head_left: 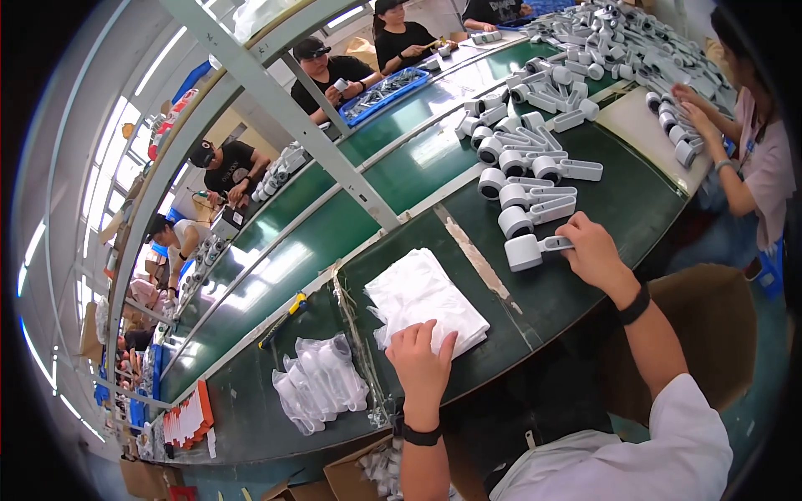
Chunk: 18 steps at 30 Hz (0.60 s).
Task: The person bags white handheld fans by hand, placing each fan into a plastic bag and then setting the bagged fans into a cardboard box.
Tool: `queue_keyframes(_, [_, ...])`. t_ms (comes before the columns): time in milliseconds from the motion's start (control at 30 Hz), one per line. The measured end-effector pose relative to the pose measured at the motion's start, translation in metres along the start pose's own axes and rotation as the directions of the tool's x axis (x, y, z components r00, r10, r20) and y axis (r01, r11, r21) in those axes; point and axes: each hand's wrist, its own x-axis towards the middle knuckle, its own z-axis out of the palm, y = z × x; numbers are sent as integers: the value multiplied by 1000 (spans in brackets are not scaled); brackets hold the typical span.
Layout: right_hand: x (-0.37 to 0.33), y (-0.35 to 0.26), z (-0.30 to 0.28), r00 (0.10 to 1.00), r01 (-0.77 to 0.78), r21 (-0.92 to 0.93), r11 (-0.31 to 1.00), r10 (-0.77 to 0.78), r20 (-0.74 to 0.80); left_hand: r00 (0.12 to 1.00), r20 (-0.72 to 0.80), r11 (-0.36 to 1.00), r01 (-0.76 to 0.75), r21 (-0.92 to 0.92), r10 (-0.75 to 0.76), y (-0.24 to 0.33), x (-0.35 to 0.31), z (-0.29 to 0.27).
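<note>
The right hand (pixel 595 252) has its grip closed on the handle end of a grey-white device (pixel 525 251), right of the white plastic stack (pixel 428 296), seemingly for easy hold, while the left hand (pixel 420 365), loosely open, rests on that stack, perhaps steadying it.

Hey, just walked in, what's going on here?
A person at a green workbench has the right hand on the handle of a white device, at the near end of a group of similar devices. The left hand rests at the near edge of a stack of white plastic bags. Further left lie several bagged items and a yellow-and-black tool. At right, a co-worker reaches toward more devices.
</note>
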Motion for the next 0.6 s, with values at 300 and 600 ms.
queue_keyframes(300, [-57,-76,0,925,-379,921,95,-2,380,992,-105,963,40,-266,-70,-11,4,5])
queue_keyframes(600, [-61,-171,24,913,-379,925,36,176,368,889,299,212,384,-899,-347,27,-7,-10])
